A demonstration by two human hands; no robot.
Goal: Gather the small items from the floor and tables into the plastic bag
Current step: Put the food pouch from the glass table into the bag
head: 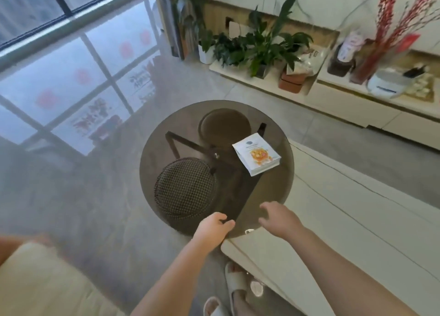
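Head view: both hands empty, left hand and right hand loosely open; I'd reach frame-centre for the packet on the desk.

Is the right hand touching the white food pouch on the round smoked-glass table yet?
Apart. The head view shows the right hand hovering over the table's near edge, with a clear stretch of bare smoked glass between its fingertips and the white food pouch.
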